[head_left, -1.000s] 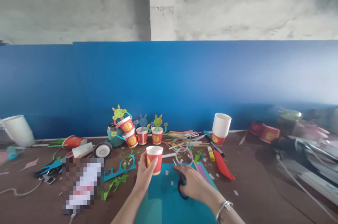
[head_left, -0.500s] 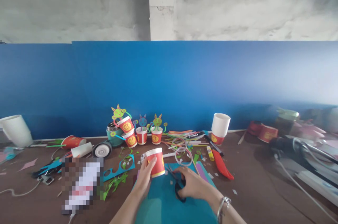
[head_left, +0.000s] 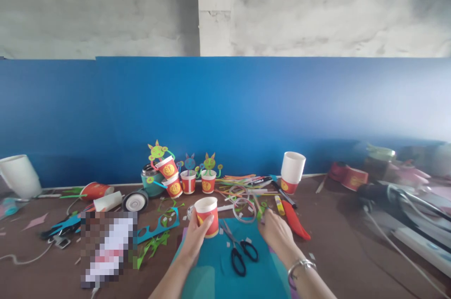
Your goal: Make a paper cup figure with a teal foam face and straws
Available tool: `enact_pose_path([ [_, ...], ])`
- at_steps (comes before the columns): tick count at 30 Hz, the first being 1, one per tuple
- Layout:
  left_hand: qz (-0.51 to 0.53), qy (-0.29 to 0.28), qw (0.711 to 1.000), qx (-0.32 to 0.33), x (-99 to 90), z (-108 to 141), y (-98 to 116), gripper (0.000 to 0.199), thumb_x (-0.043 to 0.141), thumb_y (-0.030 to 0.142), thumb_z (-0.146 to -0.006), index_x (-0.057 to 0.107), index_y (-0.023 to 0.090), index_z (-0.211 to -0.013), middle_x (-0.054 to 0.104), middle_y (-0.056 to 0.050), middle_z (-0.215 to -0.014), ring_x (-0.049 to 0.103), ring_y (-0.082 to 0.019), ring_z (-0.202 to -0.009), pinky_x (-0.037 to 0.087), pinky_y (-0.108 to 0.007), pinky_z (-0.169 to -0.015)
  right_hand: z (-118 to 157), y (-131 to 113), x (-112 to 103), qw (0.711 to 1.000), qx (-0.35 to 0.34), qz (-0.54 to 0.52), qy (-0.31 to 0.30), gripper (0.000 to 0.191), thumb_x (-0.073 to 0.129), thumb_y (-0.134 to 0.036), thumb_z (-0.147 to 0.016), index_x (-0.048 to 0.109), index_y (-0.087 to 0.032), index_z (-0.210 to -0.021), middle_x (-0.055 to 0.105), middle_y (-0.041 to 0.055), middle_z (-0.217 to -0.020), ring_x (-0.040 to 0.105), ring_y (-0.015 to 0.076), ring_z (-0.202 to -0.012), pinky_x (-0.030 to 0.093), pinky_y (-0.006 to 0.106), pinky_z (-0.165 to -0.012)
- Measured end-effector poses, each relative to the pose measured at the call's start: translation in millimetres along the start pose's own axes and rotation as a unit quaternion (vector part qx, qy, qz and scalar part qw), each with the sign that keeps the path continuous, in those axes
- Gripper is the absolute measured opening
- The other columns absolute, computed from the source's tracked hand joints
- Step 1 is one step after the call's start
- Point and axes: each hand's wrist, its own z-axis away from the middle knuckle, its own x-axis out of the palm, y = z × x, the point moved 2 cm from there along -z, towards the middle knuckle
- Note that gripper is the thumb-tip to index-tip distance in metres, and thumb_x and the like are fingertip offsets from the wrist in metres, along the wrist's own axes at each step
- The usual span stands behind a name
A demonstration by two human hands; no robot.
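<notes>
My left hand (head_left: pixel 198 235) is wrapped round a red and white paper cup (head_left: pixel 207 219), held upright above the teal sheet (head_left: pixel 225 285). Black-handled scissors (head_left: pixel 239 247) lie on that sheet, blades slightly apart, between my two hands. At the sheet's right edge, my right hand (head_left: pixel 276 231) has its fingers closed. A thin tan stick (head_left: pixel 258 204) pokes up from the fingertips; its lower end is hidden by the hand. Beside it lies a roll of clear tape (head_left: pixel 244 210).
Behind stand paper cups with cut-out animal figures (head_left: pixel 208 181), a teal flask (head_left: pixel 154 184) and stacked white cups (head_left: pixel 293 167). A glue stick (head_left: pixel 279 205) and a red balloon-like piece (head_left: pixel 296 221) lie right. Green scraps (head_left: pixel 151 247) and blue cut-out card (head_left: pixel 158 228) lie left.
My right hand has let go of the scissors, leaving them on the sheet, and moved right and away from me to the thin stick. The left hand still holds the cup.
</notes>
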Motion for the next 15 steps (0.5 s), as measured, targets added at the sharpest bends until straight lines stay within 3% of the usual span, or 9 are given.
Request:
enact_pose_path([
  [2, 0.028, -0.007, 1.0, -0.008, -0.7, -1, -5, 0.057, 0.066, 0.046, -0.074, 0.051, 0.02, -0.122, 0.065, -0.01, -0.111, 0.061, -0.027, -0.103, 0.049, -0.037, -0.086, -1, -2, -5, 1.0, 0.013, -0.014, 0.018, 0.019, 0.044, -0.018, -0.081, 0.059, -0.013, -0.092, 0.067, 0.0182, -0.09, 0.064, 0.029, -0.086, 0.041, 0.032, -0.066],
  [6, 0.053, 0.018, 0.998, -0.019, -5.6, -6, -17, 0.061, 0.07, 0.044, -0.071, 0.048, 0.02, -0.123, 0.066, -0.009, -0.107, 0.063, -0.025, -0.098, 0.049, -0.036, -0.084, 1, -12, -15, 0.982, -0.021, -0.184, 0.029, 0.027, 0.037, -0.029, -0.086, 0.059, -0.018, -0.076, 0.062, 0.0074, -0.071, 0.059, 0.0196, -0.067, 0.038, 0.027, -0.055],
  [8, 0.055, 0.027, 0.998, -0.022, -8.3, -8, -21, 0.063, 0.071, 0.044, -0.07, 0.047, 0.019, -0.122, 0.066, -0.01, -0.105, 0.063, -0.025, -0.097, 0.049, -0.036, -0.083, 5, -19, -16, 0.952, -0.056, -0.298, -0.041, 0.034, 0.037, -0.038, -0.087, 0.06, -0.018, -0.072, 0.051, -0.0006, -0.054, 0.047, 0.0123, -0.047, 0.032, 0.023, -0.044],
  [10, 0.042, 0.041, 0.998, -0.014, -11.0, -10, -23, 0.061, 0.071, 0.043, -0.07, 0.048, 0.018, -0.121, 0.065, -0.01, -0.107, 0.062, -0.026, -0.098, 0.048, -0.035, -0.083, 12, -26, -16, 0.879, -0.09, -0.429, -0.19, 0.037, 0.042, -0.044, -0.083, 0.063, -0.017, -0.07, 0.039, -0.006, -0.045, 0.03, 0.0075, -0.035, 0.022, 0.022, -0.037],
  [12, 0.017, 0.058, 0.998, -0.001, -12.9, -10, -22, 0.057, 0.07, 0.042, -0.07, 0.05, 0.018, -0.118, 0.065, -0.01, -0.107, 0.062, -0.025, -0.099, 0.048, -0.034, -0.083, 19, -30, -17, 0.801, -0.114, -0.493, -0.319, 0.033, 0.051, -0.042, -0.078, 0.067, -0.015, -0.068, 0.036, -0.0077, -0.041, 0.023, 0.0052, -0.032, 0.015, 0.022, -0.034],
  [15, -0.006, 0.067, 0.998, 0.01, -13.1, -11, -19, 0.053, 0.07, 0.041, -0.07, 0.051, 0.017, -0.115, 0.066, -0.009, -0.104, 0.062, -0.024, -0.094, 0.048, -0.033, -0.081, 25, -31, -19, 0.768, -0.12, -0.498, -0.383, 0.029, 0.056, -0.037, -0.075, 0.07, -0.013, -0.069, 0.038, -0.0078, -0.039, 0.023, 0.0036, -0.03, 0.013, 0.021, -0.032],
])
